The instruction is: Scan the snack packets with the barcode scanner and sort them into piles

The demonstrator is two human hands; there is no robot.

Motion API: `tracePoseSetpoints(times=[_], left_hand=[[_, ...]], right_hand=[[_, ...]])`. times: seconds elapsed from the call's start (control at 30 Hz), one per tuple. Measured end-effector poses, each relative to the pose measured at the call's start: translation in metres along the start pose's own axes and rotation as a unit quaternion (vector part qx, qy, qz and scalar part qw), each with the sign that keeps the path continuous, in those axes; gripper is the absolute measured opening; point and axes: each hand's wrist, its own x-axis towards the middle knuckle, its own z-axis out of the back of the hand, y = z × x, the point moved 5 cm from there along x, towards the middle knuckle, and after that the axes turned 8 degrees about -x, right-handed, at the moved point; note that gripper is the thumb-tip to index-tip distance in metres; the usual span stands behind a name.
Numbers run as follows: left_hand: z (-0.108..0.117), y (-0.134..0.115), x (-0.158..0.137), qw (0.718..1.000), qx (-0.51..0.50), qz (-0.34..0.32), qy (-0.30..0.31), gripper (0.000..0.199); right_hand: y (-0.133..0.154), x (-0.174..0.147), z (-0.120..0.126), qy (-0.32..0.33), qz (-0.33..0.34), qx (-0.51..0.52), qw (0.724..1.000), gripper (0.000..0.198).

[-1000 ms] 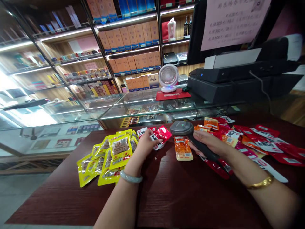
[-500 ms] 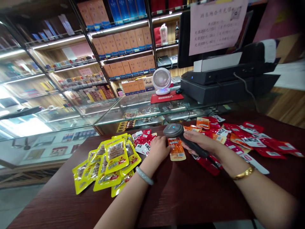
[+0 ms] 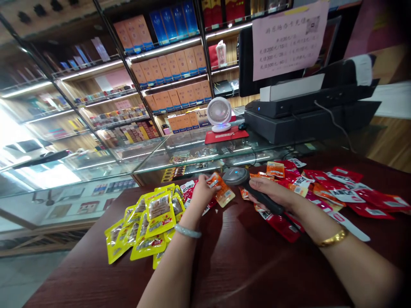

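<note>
My left hand (image 3: 205, 191) is closed on an orange snack packet (image 3: 225, 194), tilted a little above the table and just left of the scanner head. In my right hand (image 3: 272, 191) is a dark grey barcode scanner (image 3: 236, 176), its handle slanting down to the right and its head toward the left. Red-and-white snack packets (image 3: 188, 188) lie partly hidden behind my left hand. To the left sits a pile of yellow snack packets (image 3: 159, 209). Red packets (image 3: 345, 194) and orange packets (image 3: 275, 169) are spread around and beyond my right hand.
A glass display counter (image 3: 189, 149) runs behind the dark red table (image 3: 244, 265). On it stand a small white fan (image 3: 219, 112), a red mat (image 3: 226, 135) and a black cash register (image 3: 282, 122). A pink notice (image 3: 289, 40) hangs on the monitor. Shelves of boxes (image 3: 175, 66) rise behind.
My left hand has lifted the orange packet from the table and moved it up and left, tilting it. My right hand still holds the scanner in about the same place.
</note>
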Motion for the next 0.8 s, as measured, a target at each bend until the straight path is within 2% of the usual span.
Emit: tracePoseSetpoints(times=[0.1,0.17,0.47,0.6,0.67,0.73,0.8], left_hand=[[0.028,0.013,0.003,0.999,-0.001,0.025,-0.044,0.045],[0.038,0.017,0.004,0.998,-0.001,0.025,-0.060,0.045],[0.039,0.021,0.003,0.997,0.004,0.032,-0.071,0.041],[0.048,0.023,0.002,0.994,0.044,0.061,-0.075,0.048],[0.058,0.019,-0.002,0.982,0.109,0.058,-0.139,0.050],[0.064,0.009,-0.009,0.961,0.166,0.024,-0.222,0.051],[0.057,-0.002,-0.015,0.950,0.186,-0.022,-0.249,0.047]], right_hand=[[-0.005,0.001,-0.001,0.009,-0.002,-0.009,1.000,0.046],[-0.008,0.002,-0.003,0.020,-0.008,-0.016,1.000,0.045],[-0.013,-0.002,-0.015,0.042,-0.040,-0.038,0.998,0.046],[-0.013,-0.001,-0.012,0.034,-0.040,-0.042,0.998,0.047],[-0.012,0.000,-0.009,0.028,-0.034,-0.043,0.998,0.048],[-0.009,0.000,-0.005,0.016,-0.028,-0.040,0.999,0.047],[-0.004,-0.002,0.001,-0.001,-0.022,-0.037,0.999,0.046]])
